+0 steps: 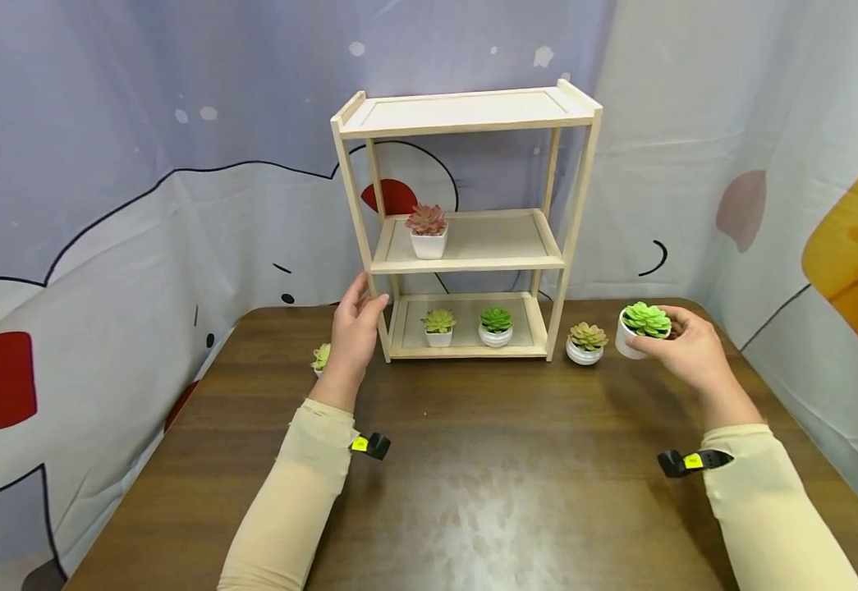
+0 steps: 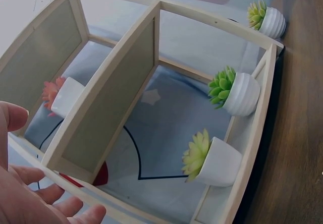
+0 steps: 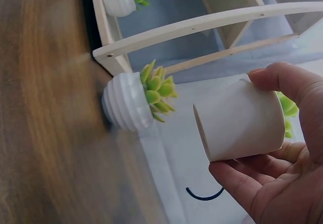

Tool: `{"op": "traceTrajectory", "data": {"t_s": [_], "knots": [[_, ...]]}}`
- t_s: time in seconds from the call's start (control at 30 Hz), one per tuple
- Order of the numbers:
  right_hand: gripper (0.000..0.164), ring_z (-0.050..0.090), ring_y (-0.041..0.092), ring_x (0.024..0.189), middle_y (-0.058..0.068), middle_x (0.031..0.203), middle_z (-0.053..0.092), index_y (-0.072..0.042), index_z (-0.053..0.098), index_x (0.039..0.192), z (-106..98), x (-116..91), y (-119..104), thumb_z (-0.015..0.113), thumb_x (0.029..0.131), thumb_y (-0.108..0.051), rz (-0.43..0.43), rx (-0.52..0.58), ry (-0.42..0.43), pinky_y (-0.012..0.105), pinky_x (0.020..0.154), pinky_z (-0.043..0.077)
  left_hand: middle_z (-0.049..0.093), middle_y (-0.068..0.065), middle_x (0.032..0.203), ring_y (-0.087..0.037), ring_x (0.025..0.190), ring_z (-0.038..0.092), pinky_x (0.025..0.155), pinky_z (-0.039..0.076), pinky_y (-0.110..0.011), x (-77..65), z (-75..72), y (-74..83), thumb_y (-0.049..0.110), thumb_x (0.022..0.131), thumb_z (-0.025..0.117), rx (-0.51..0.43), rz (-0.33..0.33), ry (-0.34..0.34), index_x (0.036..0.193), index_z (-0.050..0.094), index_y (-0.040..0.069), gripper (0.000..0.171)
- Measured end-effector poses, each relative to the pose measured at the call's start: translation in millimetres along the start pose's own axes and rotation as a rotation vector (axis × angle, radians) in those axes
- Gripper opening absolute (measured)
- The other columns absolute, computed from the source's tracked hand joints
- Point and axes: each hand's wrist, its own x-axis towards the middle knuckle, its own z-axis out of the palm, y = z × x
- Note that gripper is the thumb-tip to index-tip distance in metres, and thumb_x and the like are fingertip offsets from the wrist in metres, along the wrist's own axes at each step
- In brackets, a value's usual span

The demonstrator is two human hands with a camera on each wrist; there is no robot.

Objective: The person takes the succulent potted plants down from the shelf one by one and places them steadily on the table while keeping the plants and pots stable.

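My right hand (image 1: 695,349) grips a potted green succulent (image 1: 639,330) by its smooth white cylindrical pot, holding it above the table at the right. In the right wrist view the thumb and fingers (image 3: 242,183) wrap the pot, which hides most of its leaves. At the wooden shelf's left front post, my left hand (image 1: 355,332) has its fingers loosely extended, fingertips right by the post. The three-tier shelf (image 1: 465,267) carries a red succulent (image 1: 429,234) on its middle tier. On the bottom tier are a yellow-green succulent (image 1: 439,328) and a dark green one (image 1: 496,328).
A succulent with brownish-yellow leaves (image 1: 586,343) in a ribbed white pot stands on the table just right of the shelf. Another pale green plant (image 1: 321,358) is partly hidden behind the left forearm. Patterned curtains (image 1: 140,246) surround the brown table (image 1: 473,460).
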Motion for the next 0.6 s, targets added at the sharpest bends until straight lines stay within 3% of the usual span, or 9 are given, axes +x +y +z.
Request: {"op": "traceTrajectory", "data": {"t_s": [0.2,0.3,0.43,0.6], "knots": [[0.080,0.052,-0.006,0.096,0.018,0.139,0.059,-0.004,0.051,0.148,6.0,1.9,6.4,0.083,0.086,-0.043,0.028,-0.003,-0.042,0.008,0.071,0.046,0.023,-0.002,0.171,-0.026,0.158,0.023,0.128,0.027,-0.047,-3.5,1.5,2.2,0.029,0.107,0.053,0.005,0.013,0.008,0.165,0.021,0.017,0.068],[0.081,0.057,0.007,0.105,0.021,0.139,0.060,-0.003,0.050,0.147,8.6,2.2,9.1,0.083,0.085,-0.043,0.036,-0.019,-0.063,0.009,0.073,0.045,0.024,-0.002,0.171,-0.025,0.157,0.024,0.127,0.028,-0.047,-4.0,1.4,2.3,0.029,0.107,0.053,0.004,0.021,0.010,0.165,0.022,0.017,0.068],[0.083,0.059,0.031,0.122,0.026,0.140,0.059,0.000,0.048,0.148,11.6,3.0,13.1,0.083,0.085,-0.042,0.051,-0.033,-0.086,0.015,0.077,0.045,0.025,-0.003,0.171,-0.025,0.156,0.027,0.126,0.030,-0.048,-4.6,2.1,2.2,0.029,0.106,0.054,0.005,0.021,0.013,0.165,0.022,0.016,0.068],[0.087,0.055,0.039,0.128,0.028,0.143,0.056,0.002,0.044,0.150,14.6,5.1,17.6,0.084,0.084,-0.039,0.089,-0.017,-0.128,0.028,0.086,0.046,0.026,-0.002,0.171,-0.024,0.155,0.029,0.126,0.031,-0.048,-4.7,2.5,1.7,0.029,0.106,0.054,0.015,0.023,0.014,0.165,0.022,0.016,0.068]]}}
